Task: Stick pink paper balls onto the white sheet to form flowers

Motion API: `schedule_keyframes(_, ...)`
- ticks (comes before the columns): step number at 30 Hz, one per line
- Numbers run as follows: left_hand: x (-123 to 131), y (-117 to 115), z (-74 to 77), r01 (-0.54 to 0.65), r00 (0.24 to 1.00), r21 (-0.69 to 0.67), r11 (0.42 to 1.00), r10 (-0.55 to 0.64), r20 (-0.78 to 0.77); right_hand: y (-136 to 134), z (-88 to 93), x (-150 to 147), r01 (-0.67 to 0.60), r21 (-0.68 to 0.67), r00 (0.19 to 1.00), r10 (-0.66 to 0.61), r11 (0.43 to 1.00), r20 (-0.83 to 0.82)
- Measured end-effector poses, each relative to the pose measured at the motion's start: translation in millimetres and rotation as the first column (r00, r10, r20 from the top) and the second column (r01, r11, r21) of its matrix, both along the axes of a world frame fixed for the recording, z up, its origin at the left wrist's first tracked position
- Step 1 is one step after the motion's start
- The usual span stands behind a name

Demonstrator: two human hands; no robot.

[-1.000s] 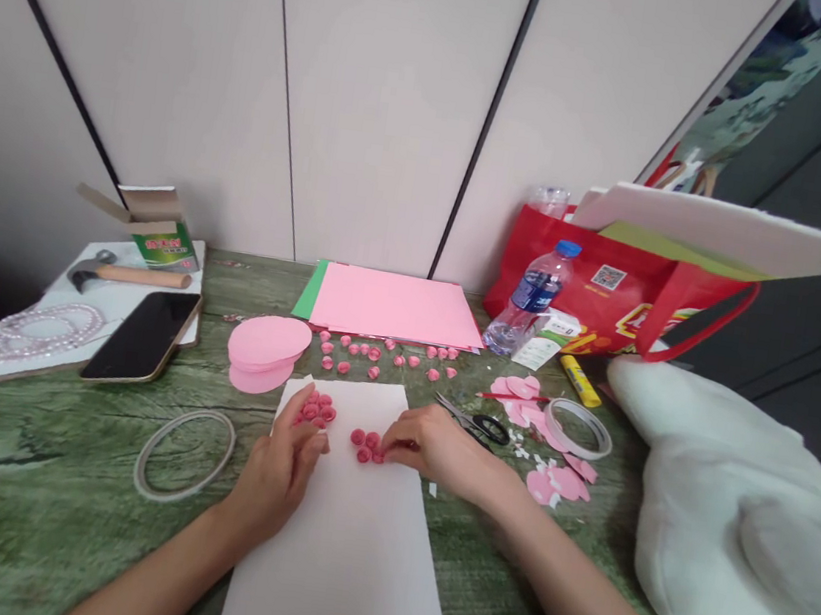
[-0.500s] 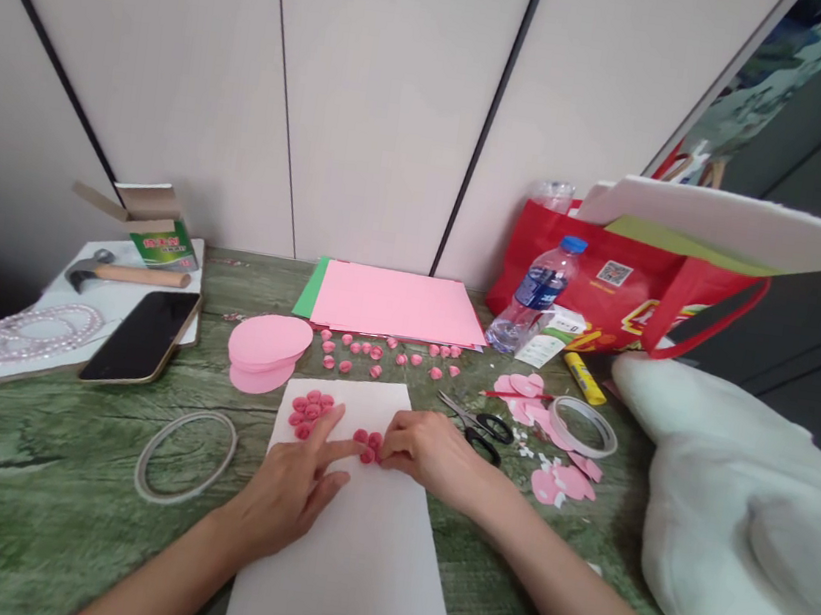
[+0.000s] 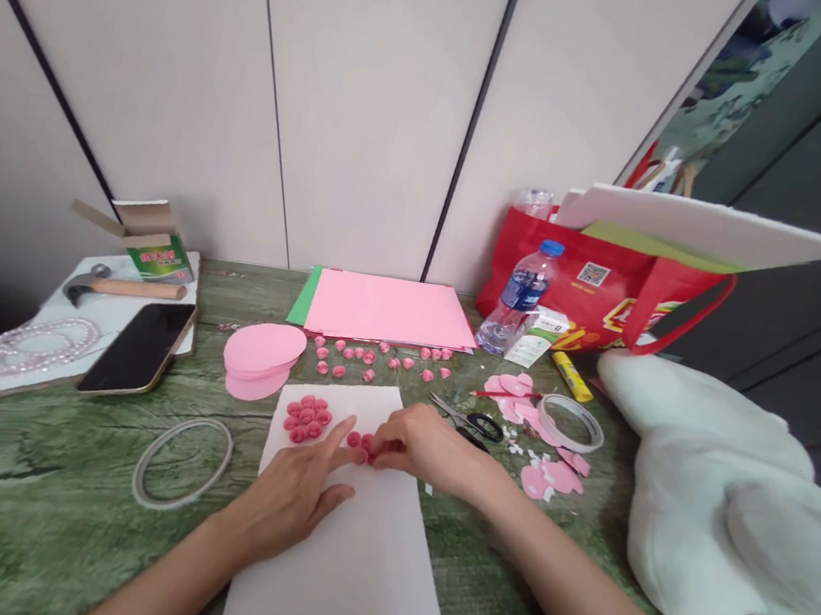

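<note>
A white sheet (image 3: 347,561) lies on the green wood-grained table, with a cluster of pink rolled paper roses (image 3: 306,417) at its upper left. To the right of that is a smaller group of roses (image 3: 355,438). My left hand (image 3: 291,494) rests on the sheet with fingers spread, one fingertip against the smaller group. My right hand (image 3: 419,445) is closed at the right side of this group, its fingertips pinched on a rose that they partly cover. Behind the sheet sit several loose pink roses (image 3: 370,357).
Scissors (image 3: 467,421), pink paper scraps (image 3: 551,475), a tape roll (image 3: 571,424) and a glue stick (image 3: 572,376) lie right. Behind stand a bottle (image 3: 522,297) and red bag (image 3: 610,283). Left are another tape roll (image 3: 182,464), phone (image 3: 140,348) and hammer (image 3: 126,287).
The camera view has shifted slightly. My left hand's fingers have drawn a little closer together, and my right hand stays at the smaller rose group.
</note>
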State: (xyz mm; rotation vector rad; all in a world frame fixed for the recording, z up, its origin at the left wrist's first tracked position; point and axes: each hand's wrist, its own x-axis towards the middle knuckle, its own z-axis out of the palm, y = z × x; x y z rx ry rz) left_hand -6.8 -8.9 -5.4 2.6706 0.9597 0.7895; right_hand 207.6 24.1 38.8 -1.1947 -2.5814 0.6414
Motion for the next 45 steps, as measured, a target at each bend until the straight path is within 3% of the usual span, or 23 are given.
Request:
schedule_keyframes(4, -2, -1, -2.0, -0.025, 0.999, -0.043, 0.999, 0.026, 0.025, 21, 19.6, 24, 0.065, 0.037, 0.992, -0.061, 0.997, -0.110)
schedule_keyframes(7, -5, 0, -6.0, -0.105, 0.992, -0.109, 0.988, 0.112, 0.059, 50, 29.5, 54, 0.294, 0.134, 0.956, -0.287, 0.947, -0.069)
schedule_keyframes(9, -6, 1, -8.0, -0.150, 0.982, -0.134, 0.980, 0.163, 0.099, 70, 27.8, 72, 0.421, 0.228, 0.900, -0.436, 0.878, 0.013)
schedule_keyframes(12, -8, 2, -8.4, -0.185, 0.975, -0.169, 0.968, 0.203, 0.094, 93, 13.2, 88, 0.484, 0.306, 0.857, -0.515, 0.820, 0.023)
schedule_keyframes(18, -10, 2, -8.4, -0.181, 0.975, -0.186, 0.966, 0.201, 0.096, 112, -23.8, 90, 0.456, 0.260, 0.882, -0.472, 0.851, -0.003)
schedule_keyframes(23, -10, 2, -11.5, -0.186, 0.972, -0.167, 0.968, 0.207, 0.115, 117, -37.7, 94, 0.452, 0.207, 0.888, -0.459, 0.867, -0.016)
schedule_keyframes(33, -11, 4, -10.8, -0.191, 0.971, -0.198, 0.961, 0.215, 0.108, 116, -42.1, 103, 0.453, 0.024, 0.891, -0.452, 0.891, -0.043)
schedule_keyframes(45, -10, 4, -14.9, -0.220, 0.962, -0.157, 0.963, 0.241, 0.129, 111, -38.6, 101, 0.450, 0.015, 0.892, -0.449, 0.893, -0.044)
